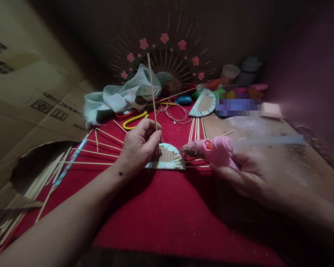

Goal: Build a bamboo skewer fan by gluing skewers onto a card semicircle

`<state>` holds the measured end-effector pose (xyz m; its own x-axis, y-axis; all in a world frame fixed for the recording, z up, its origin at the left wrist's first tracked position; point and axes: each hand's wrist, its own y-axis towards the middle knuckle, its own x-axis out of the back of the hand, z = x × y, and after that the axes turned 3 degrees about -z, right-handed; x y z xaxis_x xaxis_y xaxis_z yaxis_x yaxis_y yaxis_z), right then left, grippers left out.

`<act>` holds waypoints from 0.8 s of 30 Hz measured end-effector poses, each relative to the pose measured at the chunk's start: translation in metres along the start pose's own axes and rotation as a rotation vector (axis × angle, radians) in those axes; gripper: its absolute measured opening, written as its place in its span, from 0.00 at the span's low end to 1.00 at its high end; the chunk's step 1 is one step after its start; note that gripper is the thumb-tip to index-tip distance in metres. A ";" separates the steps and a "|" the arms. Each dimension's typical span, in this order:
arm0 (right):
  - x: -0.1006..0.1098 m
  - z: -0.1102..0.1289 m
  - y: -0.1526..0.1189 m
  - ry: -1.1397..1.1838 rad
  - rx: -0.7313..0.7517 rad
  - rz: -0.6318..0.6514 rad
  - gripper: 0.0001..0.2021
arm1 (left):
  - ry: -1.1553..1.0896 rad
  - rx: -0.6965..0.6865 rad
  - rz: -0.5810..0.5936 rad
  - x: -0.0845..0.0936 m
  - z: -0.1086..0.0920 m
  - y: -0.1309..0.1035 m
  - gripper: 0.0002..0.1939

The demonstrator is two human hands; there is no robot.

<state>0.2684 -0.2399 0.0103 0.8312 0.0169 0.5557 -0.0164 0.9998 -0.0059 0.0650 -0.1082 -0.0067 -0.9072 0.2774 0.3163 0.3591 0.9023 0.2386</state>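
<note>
My left hand [140,144] pinches a thin wooden stick [152,87] that stands nearly upright over the left part of a half-round cardboard piece [168,154] edged with light blue patterned cloth. Several thin sticks fan out on both sides of that piece. To its right, my right hand [242,170] is wrapped round a pink glue gun [218,150], whose dirty nozzle points left at the sticks on the piece's right edge. A second cloth-edged half-round piece [202,104] with sticks lies behind.
Crumpled light cloth [122,94], yellow-handled scissors [133,120] and looped twine [178,113] lie at the back of the red table [161,215]. Cardboard [39,92] stands left, near loose sticks [46,178]. A stick fan with pink flowers [164,38] stands behind.
</note>
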 end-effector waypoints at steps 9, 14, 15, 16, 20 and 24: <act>-0.005 0.006 0.002 0.018 0.018 -0.014 0.16 | 0.008 0.012 -0.005 -0.002 -0.003 0.000 0.02; -0.008 0.005 0.003 0.042 0.053 -0.010 0.18 | -0.005 -0.001 -0.002 -0.002 -0.002 0.000 0.03; -0.007 0.005 0.003 0.033 0.050 0.005 0.18 | -0.004 -0.004 -0.001 -0.002 -0.001 0.000 0.03; -0.007 0.005 0.003 0.023 0.043 0.013 0.18 | -0.002 -0.006 -0.001 -0.002 -0.001 0.000 0.03; -0.005 0.005 0.003 0.012 0.020 0.038 0.18 | 0.009 -0.011 -0.005 -0.001 0.000 0.000 0.02; -0.002 0.005 0.002 0.003 0.007 0.005 0.17 | 0.022 -0.014 -0.009 -0.001 0.000 0.000 0.02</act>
<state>0.2641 -0.2384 0.0135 0.8330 0.0216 0.5529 -0.0239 0.9997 -0.0030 0.0661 -0.1087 -0.0070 -0.9053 0.2618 0.3345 0.3541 0.9000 0.2542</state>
